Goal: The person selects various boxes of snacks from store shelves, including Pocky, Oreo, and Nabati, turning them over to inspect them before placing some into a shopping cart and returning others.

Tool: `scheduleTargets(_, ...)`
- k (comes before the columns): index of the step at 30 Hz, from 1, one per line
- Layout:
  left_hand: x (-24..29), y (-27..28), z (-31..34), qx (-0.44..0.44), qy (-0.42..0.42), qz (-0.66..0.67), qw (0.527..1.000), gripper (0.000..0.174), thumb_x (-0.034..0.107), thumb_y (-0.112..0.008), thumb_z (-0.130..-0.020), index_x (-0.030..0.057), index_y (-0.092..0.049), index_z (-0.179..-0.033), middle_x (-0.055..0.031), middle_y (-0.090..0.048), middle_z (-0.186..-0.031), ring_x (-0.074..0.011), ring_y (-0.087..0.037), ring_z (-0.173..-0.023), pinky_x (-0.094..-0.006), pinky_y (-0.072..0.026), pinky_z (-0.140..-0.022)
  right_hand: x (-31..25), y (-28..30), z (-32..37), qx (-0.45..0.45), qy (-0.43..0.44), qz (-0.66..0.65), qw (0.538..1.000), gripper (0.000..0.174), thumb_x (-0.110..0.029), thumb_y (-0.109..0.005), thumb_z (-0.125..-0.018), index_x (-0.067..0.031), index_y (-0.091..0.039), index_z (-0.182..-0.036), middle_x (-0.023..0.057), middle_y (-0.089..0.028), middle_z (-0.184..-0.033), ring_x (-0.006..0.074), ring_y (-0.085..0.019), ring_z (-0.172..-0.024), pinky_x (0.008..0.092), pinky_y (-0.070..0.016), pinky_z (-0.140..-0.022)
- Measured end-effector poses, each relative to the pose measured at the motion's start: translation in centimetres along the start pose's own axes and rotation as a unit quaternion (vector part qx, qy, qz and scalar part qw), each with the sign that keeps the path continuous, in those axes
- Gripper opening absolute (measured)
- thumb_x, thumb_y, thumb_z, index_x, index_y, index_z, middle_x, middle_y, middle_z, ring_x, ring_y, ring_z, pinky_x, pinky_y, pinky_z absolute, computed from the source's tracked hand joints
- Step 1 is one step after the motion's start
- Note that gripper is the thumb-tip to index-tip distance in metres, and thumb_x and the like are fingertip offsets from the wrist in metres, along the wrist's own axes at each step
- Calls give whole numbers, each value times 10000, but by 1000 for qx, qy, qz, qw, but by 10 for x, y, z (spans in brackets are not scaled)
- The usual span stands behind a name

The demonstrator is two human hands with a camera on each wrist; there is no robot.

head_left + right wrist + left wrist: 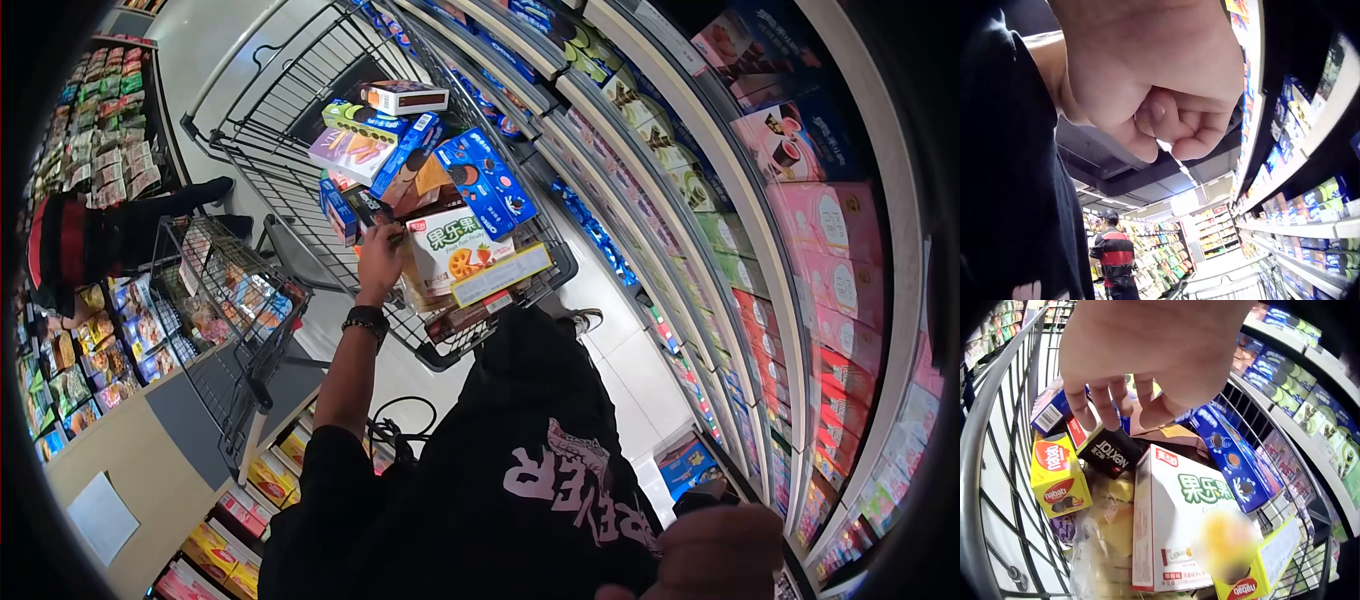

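My left hand [380, 265] reaches into the shopping cart [270, 115], palm down. In the left wrist view the fingers of this hand [1141, 362] bend down over the dark Nextar box [1113, 452], fingertips overlapping its end; the thumb stands apart from them. A white fruit-pie box [1179, 519] lies beside it, with a yellow nabati box [1060, 472] on the other side and a blue Oreo box [1235, 456] behind. My right hand [1154, 81] is curled with no object visible in it, near the shirt, away from the cart; the head view shows it [720, 550] at the bottom edge.
Shelves of packaged snacks [660, 150] curve along the right. On the left, a second cart [220, 310] stands beside a person in a red-and-black top [50, 240], also visible in the right wrist view [1114, 250]. Pale floor [620, 350] shows beside the cart.
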State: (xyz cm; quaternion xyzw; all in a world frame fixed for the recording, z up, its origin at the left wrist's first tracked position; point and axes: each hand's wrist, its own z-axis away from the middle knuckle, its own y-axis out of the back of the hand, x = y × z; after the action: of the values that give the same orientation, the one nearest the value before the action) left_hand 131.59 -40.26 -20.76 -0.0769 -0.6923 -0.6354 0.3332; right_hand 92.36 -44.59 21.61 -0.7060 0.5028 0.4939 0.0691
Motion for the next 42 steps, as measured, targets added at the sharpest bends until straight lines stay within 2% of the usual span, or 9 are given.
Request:
scheduleTargets(4,-44,4,-12,138,60,9,989,314,21,-602,-755,-1,-563,-1065,-163,-557,-1055,-275,-603,-924,-355,-496,-805,43,5,45,-100,-52,69,991,85,-89,-716,-731,-119,-638,-714,-13,-569,-619,183,-527,-491,320,-430,-458)
scheduleTargets(10,-115,26,-47,249,190,-28,949,497,142,-683,-734,-86,-476,-1124,-227,-577,-1051,-291,-616,-885,-365,-497,-792,162,-30,173,-115,-404,240,875,155,10,-606,-740,-47,-485,-661,133,-513,-584,348,-539,-561,417,-408,-530)
scheduleTargets(14,-121,17,-76,73,383,190,901,833,258,-755,-701,-113,-316,-1305,-336,-488,-1271,-369,-546,-1160,-387,-433,-983,203,-46,318,-165,-555,233,781,89,-131,-592,-833,-59,-545,-807,188,-628,-713,416,-620,-711,497,-494,-617)
scheduleTargets(20,-211,-45,-107,146,398,225,877,1054,519,-726,-697,83,-179,-1486,-234,-525,-1276,-336,-540,-1166,-407,-442,-967,182,-72,446,-42,-664,135,734,198,-123,-733,-750,-18,-571,-796,133,-624,-778,323,-617,-686,403,-493,-591)
scheduleTargets(22,-245,-40,-96,-46,178,213,959,777,483,-611,-817,30,-309,-1371,-157,-594,-1049,-240,-604,-896,-367,-498,-811,181,-88,491,14,-577,165,799,134,-94,-723,-770,-52,-597,-788,116,-640,-756,307,-637,-699,394,-512,-605)
scheduleTargets(24,-187,-25,-87,3,246,362,899,695,499,-571,-835,-11,-410,-1279,-170,-581,-1131,-240,-586,-1013,-373,-466,-907,180,-97,501,23,-582,178,793,90,-127,-717,-790,-72,-646,-795,114,-666,-777,301,-663,-724,385,-524,-638)
scheduleTargets(25,-181,-37,-89,150,322,74,932,689,435,-618,-828,-5,-374,-1299,-194,-531,-1242,-253,-549,-1117,-385,-465,-927,178,-100,491,21,-638,171,750,91,-151,-712,-797,-80,-661,-823,118,-680,-799,290,-674,-738,373,-530,-647)
scheduleTargets(28,-76,-4,-97,272,306,508,758,895,181,-770,-722,45,-193,-1393,-192,-489,-1249,-295,-543,-1094,-403,-469,-919,176,-92,442,11,-683,126,719,146,-196,-705,-793,-89,-689,-891,120,-694,-819,282,-685,-782,367,-540,-691)
scheduleTargets(42,317,91,-129,-155,-172,734,638,845,191,-724,-724,60,-287,-1435,-98,-468,-1324,-278,-487,-1229,-386,-419,-1015,202,-56,324,23,-593,150,790,260,-222,-627,-814,-106,-653,-1045,110,-696,-891,301,-670,-846,391,-527,-765)
